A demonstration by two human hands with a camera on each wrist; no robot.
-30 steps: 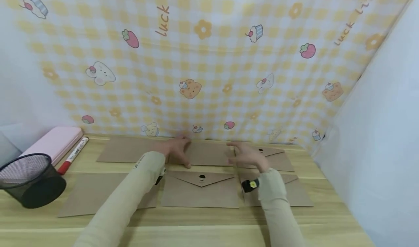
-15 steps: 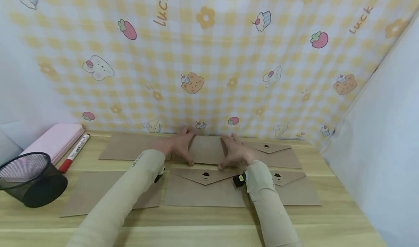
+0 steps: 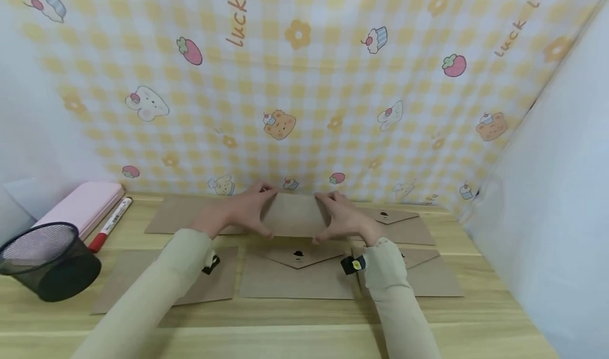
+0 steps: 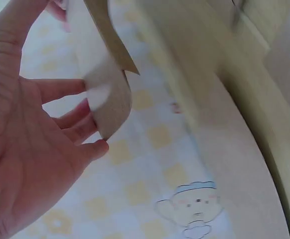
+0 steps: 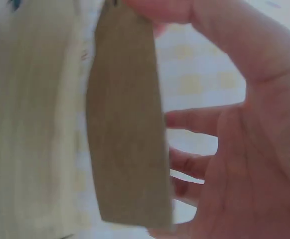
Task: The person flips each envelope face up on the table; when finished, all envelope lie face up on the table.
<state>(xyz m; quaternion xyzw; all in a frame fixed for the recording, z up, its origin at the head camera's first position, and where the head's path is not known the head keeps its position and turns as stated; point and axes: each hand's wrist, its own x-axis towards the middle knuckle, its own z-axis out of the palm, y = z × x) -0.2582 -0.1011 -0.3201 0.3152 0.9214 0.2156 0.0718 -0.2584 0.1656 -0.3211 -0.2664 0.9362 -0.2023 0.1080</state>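
Note:
A brown kraft-paper envelope (image 3: 295, 215) is held up at the back middle of the table, its plain side towards the head camera. My left hand (image 3: 240, 211) grips its left edge. In the left wrist view the fingertips of the left hand (image 4: 40, 124) touch the edge of the envelope (image 4: 105, 94), which bends a little. At the opposite edge my right hand (image 3: 346, 219) holds the same envelope. The right wrist view has this envelope (image 5: 127, 119) seen narrow beside the fingers of the right hand (image 5: 234, 134).
A flap-up envelope (image 3: 297, 282) lies in front, with others to the right (image 3: 428, 279) and left (image 3: 209, 287). Two more lie behind, a plain envelope (image 3: 176, 216) and a flap-up one (image 3: 404, 229). Leftmost are a black mesh cup (image 3: 66, 274), red marker (image 3: 111, 224) and pink case (image 3: 85, 203).
My right hand has moved left to the back middle envelope, while my left hand has stayed near its left edge. The envelope now stands off the table between both hands.

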